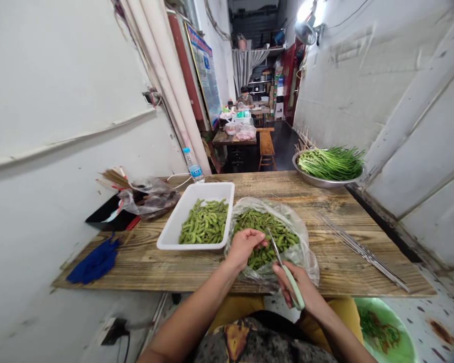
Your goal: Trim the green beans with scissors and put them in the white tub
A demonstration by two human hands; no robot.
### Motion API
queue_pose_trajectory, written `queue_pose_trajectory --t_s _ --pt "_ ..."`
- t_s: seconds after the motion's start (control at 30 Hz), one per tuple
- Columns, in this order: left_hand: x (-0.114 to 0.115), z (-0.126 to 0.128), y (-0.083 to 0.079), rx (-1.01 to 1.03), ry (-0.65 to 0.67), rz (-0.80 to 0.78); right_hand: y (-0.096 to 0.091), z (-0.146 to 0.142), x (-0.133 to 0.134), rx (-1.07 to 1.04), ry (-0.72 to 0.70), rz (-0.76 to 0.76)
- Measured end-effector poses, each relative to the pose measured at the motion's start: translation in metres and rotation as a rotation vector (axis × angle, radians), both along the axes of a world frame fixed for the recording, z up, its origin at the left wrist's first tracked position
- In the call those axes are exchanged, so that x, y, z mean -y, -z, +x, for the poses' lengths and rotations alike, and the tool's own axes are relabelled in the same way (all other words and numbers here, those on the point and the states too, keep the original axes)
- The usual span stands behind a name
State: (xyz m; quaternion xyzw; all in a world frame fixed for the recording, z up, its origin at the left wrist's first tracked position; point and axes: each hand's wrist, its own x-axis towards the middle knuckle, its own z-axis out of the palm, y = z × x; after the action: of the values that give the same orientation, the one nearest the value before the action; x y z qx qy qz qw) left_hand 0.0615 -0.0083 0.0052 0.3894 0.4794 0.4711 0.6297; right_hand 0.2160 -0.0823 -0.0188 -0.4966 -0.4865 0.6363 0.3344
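Observation:
Light green-handled scissors [294,287] are gripped in my right hand [302,281], their metal blades pointing up and left over the bag. My left hand [245,246] is closed in a pinch just left of the blade tips, on what looks like an edamame pod, mostly covered by the fingers. Beneath both hands, a clear plastic bag [306,237] lies spread, full of green edamame pods [255,219]. To its left stands a white plastic tray [170,233] partly filled with more edamame pods [204,222].
Metal skewers [366,252] lie at the right; behind them stands a metal bowl [327,181] of green stalks [331,162]. A water bottle [194,166], plastic-wrapped items [151,196] and a blue cloth [94,260] sit left. A green-lined bin [386,330] is below right. A person [245,97] sits far back.

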Motion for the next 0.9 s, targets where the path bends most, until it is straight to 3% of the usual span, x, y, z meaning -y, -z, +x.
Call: queue_pose_trajectory --t_s 0.13,0.27,0.47,0.63,0.9 --pt "0.001 0.004 0.005 0.103 -0.026 -0.019 0.004 -0.002 -0.001 0.011 0.041 -0.026" --pt "0.0 0.004 0.006 0.025 -0.12 0.092 0.007 0.001 0.0 0.045 0.056 0.039" --pt "0.003 -0.003 0.005 -0.209 0.085 0.198 -0.006 0.007 0.005 0.14 -0.024 0.087" --pt "0.006 -0.008 0.004 -0.404 0.16 0.317 -0.01 0.008 0.005 0.256 -0.037 0.145" --pt "0.01 -0.006 0.005 -0.383 0.11 0.218 -0.015 0.008 0.005 0.268 -0.072 0.162"
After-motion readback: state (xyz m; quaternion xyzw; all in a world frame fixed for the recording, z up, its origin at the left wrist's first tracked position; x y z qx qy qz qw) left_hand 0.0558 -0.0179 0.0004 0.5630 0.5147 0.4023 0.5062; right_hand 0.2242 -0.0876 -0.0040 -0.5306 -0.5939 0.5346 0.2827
